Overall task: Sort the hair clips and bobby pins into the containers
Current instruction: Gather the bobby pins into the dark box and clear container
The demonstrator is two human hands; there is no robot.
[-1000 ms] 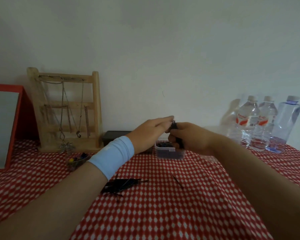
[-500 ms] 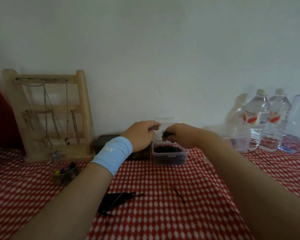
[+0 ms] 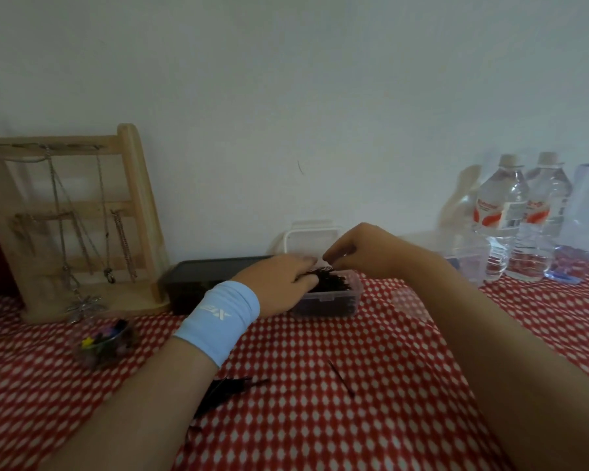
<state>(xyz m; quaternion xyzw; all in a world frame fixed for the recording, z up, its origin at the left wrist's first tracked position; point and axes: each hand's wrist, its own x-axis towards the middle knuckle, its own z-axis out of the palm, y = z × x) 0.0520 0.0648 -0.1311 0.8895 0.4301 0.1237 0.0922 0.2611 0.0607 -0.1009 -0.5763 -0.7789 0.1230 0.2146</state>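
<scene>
A small clear plastic container [image 3: 349, 302] full of black bobby pins [image 3: 334, 282] stands at the back of the red checked table. My left hand [image 3: 279, 283], with a light blue wristband, lies over its left edge with fingers on the pins. My right hand [image 3: 361, 248] hovers just above the container, fingertips pinched together over the pins; what they pinch is too blurred to tell. A heap of black bobby pins [image 3: 232, 389] lies partly under my left forearm. One loose bobby pin [image 3: 340, 377] lies to the right of that heap.
A clear cup of coloured hair clips [image 3: 104, 341] stands at left. Behind it are a wooden jewellery stand [image 3: 72, 219] and a black box [image 3: 204, 277]. A white lid [image 3: 312, 232] leans on the wall. Water bottles [image 3: 524, 219] stand at the back right.
Both hands have dropped from above the container onto it, the left now resting on the pins inside. The camera has tilted and shifted, so the scene sits further left and lower.
</scene>
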